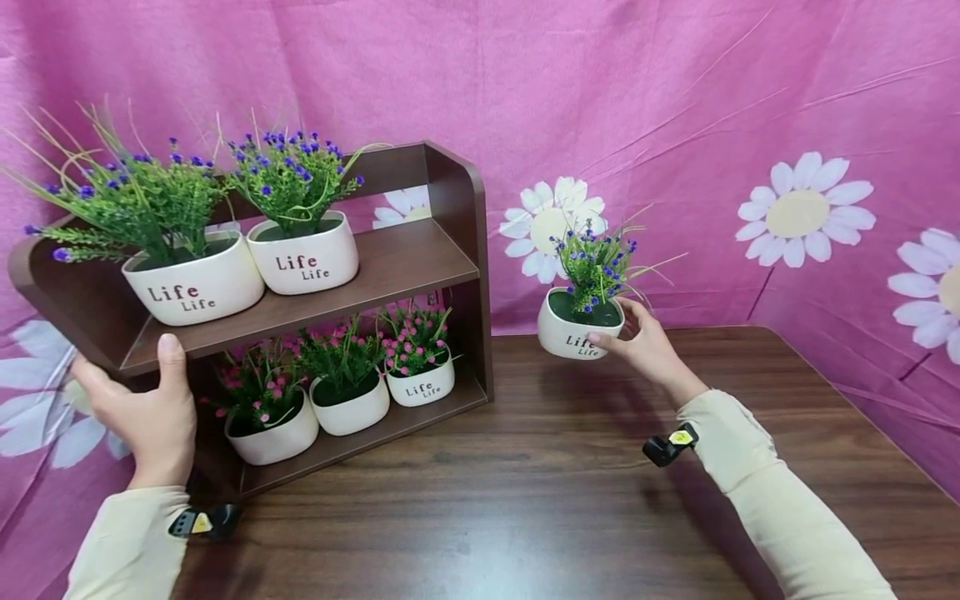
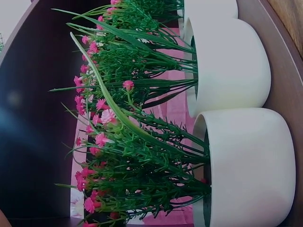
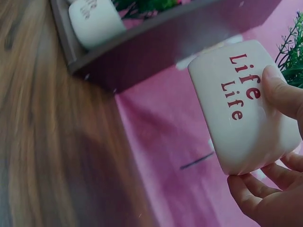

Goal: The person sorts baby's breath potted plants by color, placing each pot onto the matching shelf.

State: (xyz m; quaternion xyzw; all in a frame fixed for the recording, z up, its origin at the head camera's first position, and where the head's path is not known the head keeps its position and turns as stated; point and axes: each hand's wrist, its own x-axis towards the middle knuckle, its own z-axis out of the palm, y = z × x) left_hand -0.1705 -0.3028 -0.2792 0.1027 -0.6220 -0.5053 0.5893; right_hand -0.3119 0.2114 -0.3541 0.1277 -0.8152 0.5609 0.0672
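My right hand (image 1: 651, 348) holds a small potted plant (image 1: 562, 332) with purple flowers up off the table, right of a brown two-tier shelf (image 1: 408, 254). In the right wrist view the thumb (image 3: 283, 93) presses the front of its white pot (image 3: 213, 113), marked "Life Life", and fingers support it from below. My left hand (image 1: 153, 421) grips the shelf's left side, thumb against the front edge of the upper board. Two white pots of purple flowers, a left one (image 1: 198, 287) and a right one (image 1: 307, 258), stand on the upper tier.
Three white pots with pink flowers, a left one (image 1: 273, 433), a middle one (image 1: 351, 404) and a right one (image 1: 422, 379), line the lower tier. The shelf stands at an angle on a dark wooden table (image 1: 450, 508). Behind hangs a pink curtain (image 1: 637, 92) with large white daisies.
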